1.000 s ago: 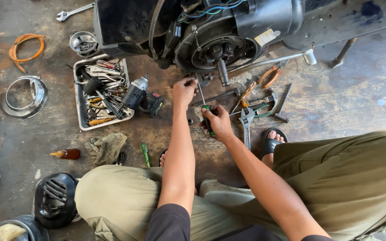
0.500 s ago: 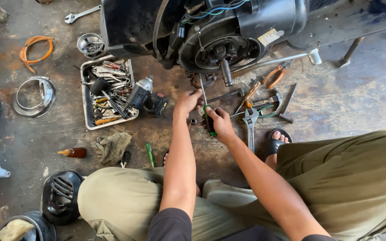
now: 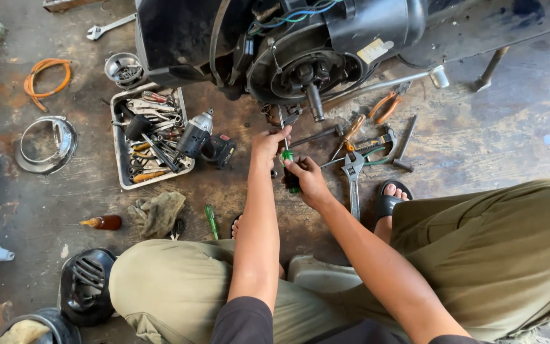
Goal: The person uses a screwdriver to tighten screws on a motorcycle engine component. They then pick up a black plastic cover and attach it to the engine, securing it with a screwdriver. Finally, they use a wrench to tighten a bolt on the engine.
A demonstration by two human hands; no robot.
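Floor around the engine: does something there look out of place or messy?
Yes. Pliers, a hammer and an adjustable wrench lie loose on the stained floor, not in the tool tray. A rag lies crumpled nearby. The right hand holds a green-handled screwdriver; the left hand touches its shaft.

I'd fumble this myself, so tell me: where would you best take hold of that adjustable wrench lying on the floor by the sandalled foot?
Grip the adjustable wrench by its long straight handle, coming down from above. It lies flat on the floor, head pointing toward the engine, and the handle near the sandalled foot looks bare, while pliers crowd the head.
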